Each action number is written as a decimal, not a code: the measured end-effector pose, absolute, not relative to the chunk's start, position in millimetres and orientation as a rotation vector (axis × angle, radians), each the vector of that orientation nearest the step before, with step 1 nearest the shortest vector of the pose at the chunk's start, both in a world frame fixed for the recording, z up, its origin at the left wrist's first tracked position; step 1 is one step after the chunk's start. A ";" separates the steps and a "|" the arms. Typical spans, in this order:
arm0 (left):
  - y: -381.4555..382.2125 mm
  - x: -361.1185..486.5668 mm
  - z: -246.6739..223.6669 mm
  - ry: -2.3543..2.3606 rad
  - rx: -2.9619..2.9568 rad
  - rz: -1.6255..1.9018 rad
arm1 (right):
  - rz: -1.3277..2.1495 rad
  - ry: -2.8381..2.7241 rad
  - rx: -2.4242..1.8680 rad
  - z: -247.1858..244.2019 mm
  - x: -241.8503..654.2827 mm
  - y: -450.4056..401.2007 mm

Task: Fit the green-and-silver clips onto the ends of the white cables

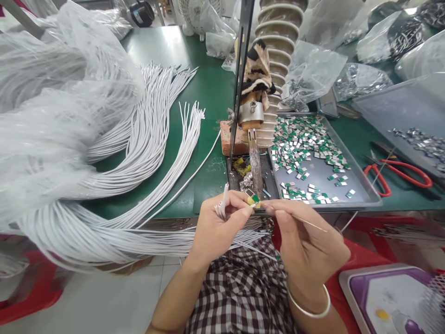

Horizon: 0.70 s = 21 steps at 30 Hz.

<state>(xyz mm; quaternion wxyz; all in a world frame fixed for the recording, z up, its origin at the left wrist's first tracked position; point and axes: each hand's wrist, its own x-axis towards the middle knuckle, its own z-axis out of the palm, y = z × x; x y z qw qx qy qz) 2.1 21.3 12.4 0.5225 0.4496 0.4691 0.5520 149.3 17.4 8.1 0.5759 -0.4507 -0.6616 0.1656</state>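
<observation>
My left hand is closed around several white cables, their cut ends poking up past the fingers. At its thumb and index fingertip is a small green circuit board, right below the tip of an upright soldering iron. My right hand pinches a thin strand of solder wire; its fingertips come close to the board from the right. Whether the solder touches the board is hidden by the fingers. A long bundle of white cables runs across the bench's left side and down to my lap.
A metal tray with many small green boards stands right of the iron. Red-handled pliers lie beyond it. A brick and a ribbed duct stand behind the iron. Plastic-wrapped cables heap at left. A fan stands at the back.
</observation>
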 end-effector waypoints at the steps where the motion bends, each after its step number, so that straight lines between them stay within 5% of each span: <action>1: 20.4 2.8 12.1 1.123 1.094 1.313 | 0.425 -1.535 -1.095 6.9 149.4 16.9; 12: 1.3 0.3 3.5 0.974 1.407 1.033 | 0.830 -1.503 -1.053 10.6 171.4 10.4; 21: -8.7 4.7 0.3 0.937 1.717 0.826 | 0.719 -1.883 -0.865 27.5 175.5 5.8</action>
